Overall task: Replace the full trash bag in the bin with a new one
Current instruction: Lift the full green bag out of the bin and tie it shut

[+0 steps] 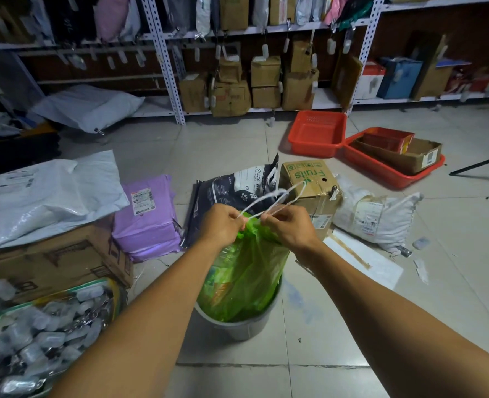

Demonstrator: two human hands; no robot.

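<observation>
Now, step: tying off the full bag before lifting it out, as I read it.
left hand (222, 225): fingers curled, pinching the drawstring (269, 201) at the gathered neck of the bag (246, 271).
right hand (287, 226): fingers curled too, pinching the same drawstring just beside the left; the two hands almost touch over the neck.
drawstring: white, two loops stand up and away from the hands toward the fruit box (309, 185); no finished knot can be made out.
bag: green, see-through, stuffed; neck bunched and raised, lower part down inside the bin (237, 326).
bin: grey, round, on the tiled floor between the forearms; only the near rim shows.
how to do it well: keep the neck bunched tight under one pinch while the other hand crosses the loops; cinch close to the plastic so no gap is left.
pull: outward on the loops, not upward, or the bin may lift with the bag.
risk: thin film looks easy to tear at the channel if yanked; a loose knot could slip under the load when carried.
lift after knot: straight up; the bag fills the bin snugly, so suction may hold it, and a hand on the rim would help.
new bag: none visible.
around: purple parcel (148, 216) left of the bin, dark pouch (232, 193) and fruit box behind it.
progress: early; old bag not out yet.
</observation>
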